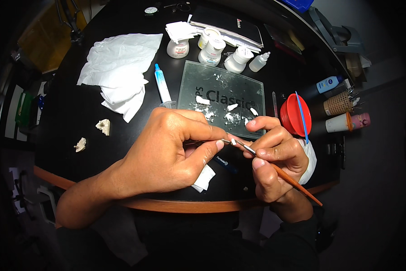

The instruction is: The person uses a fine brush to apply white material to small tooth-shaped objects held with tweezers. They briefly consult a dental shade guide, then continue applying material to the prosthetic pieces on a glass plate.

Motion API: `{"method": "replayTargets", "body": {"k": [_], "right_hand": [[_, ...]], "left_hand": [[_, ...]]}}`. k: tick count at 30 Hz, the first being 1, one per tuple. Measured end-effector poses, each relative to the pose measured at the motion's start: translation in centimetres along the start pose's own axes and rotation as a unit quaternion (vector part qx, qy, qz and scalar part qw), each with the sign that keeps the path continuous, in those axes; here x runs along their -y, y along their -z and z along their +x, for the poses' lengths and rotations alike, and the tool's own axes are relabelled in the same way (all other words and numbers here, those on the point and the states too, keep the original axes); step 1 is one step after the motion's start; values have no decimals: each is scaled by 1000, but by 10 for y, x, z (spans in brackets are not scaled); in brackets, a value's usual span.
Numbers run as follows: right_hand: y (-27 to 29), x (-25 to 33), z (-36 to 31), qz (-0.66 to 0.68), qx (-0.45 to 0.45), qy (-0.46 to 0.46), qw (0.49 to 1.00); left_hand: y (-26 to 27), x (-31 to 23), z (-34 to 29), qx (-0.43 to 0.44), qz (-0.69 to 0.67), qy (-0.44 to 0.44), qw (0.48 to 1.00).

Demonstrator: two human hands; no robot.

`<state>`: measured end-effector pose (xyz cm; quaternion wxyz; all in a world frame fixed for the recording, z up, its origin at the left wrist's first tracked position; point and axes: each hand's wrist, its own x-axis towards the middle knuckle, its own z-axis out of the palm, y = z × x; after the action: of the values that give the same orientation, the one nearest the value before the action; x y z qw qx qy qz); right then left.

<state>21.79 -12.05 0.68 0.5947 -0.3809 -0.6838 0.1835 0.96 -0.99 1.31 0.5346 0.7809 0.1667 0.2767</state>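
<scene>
My right hand [279,156] is closed round a fine paintbrush [293,178] with an orange-brown wooden handle and a metal ferrule. The thumb and index finger of my left hand [167,149] pinch a thin metal-coloured holder [225,141]; most of it is hidden by the fingers. At its end sits a small white tooth-like piece [233,142]. The brush tip meets or nearly meets this piece; I cannot tell which. Just beyond both hands lies a glass slab [243,88] carrying several lumps and smears of white paste [203,100].
White jars [212,52] and a dropper bottle [259,62] stand behind the slab. A syringe [162,83] and crumpled tissue [117,63] lie left, with plaster tooth models [103,127] nearer. Right is a red bowl [294,115] with a blue stick [302,113]. The wooden table edge [189,206] runs in front.
</scene>
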Motion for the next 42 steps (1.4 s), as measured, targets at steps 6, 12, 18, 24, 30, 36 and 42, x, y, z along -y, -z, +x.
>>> {"method": "replayTargets", "body": {"k": [6, 12, 18, 24, 30, 36, 42], "right_hand": [[2, -1, 3, -14, 17, 19, 1000], [-1, -1, -6, 26, -23, -20, 999], [-5, -5, -1, 31, -26, -22, 999], [-2, -7, -3, 32, -10, -11, 999], [-1, -6, -2, 56, -18, -34, 998], [2, -6, -3, 44, 6, -22, 999], [-1, -6, -5, 59, -16, -36, 998]], "left_hand": [[1, -3, 0, 3, 11, 9, 1000], [0, -4, 2, 14, -23, 25, 999], [-1, 3, 1, -3, -45, 20, 999], [-2, 0, 2, 9, -39, 40, 998], [1, -2, 1, 17, -18, 39, 999], [1, -3, 0, 18, -4, 34, 999], [0, -3, 0, 14, -20, 42, 999]]}}
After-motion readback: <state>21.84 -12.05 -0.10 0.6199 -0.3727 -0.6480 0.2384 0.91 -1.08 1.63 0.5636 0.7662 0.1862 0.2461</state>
